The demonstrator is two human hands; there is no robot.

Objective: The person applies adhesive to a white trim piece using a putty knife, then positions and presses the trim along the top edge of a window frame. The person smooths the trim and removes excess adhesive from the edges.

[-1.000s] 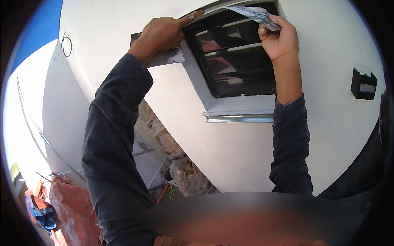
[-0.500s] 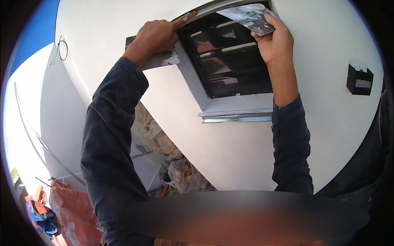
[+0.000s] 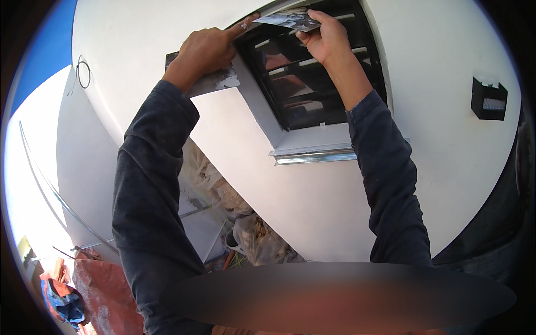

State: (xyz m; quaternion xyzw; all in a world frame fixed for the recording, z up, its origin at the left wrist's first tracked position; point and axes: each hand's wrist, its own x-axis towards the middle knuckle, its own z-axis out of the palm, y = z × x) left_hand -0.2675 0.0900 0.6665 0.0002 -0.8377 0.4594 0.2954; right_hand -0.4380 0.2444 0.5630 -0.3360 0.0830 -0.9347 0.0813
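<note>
My right hand [image 3: 330, 42] grips a flat putty blade [image 3: 286, 19], thumb on one face and fingertips under its edge. White putty is smeared across the metal. Its pointed left corner reaches the upper left corner of a dark louvred window [image 3: 304, 72]. My left hand [image 3: 205, 51] is at that same corner, index finger stretched along the frame towards the blade. Beneath the palm it holds a dark flat plate [image 3: 215, 82] with white putty on it; its other fingers are mostly hidden. A grey reveal [image 3: 262, 100] lines the window opening.
A shiny metal sill strip [image 3: 315, 158] juts out below the window. On the white wall [image 3: 441, 167] to the right is a black box-shaped lamp [image 3: 489, 99]. A cable loop [image 3: 84, 75] hangs at left. Plastic bags [image 3: 259, 240] and a red sheet [image 3: 106, 293] lie below.
My right hand has moved left with the putty blade, bringing it to the window's upper left corner near my left finger. My left hand has barely shifted.
</note>
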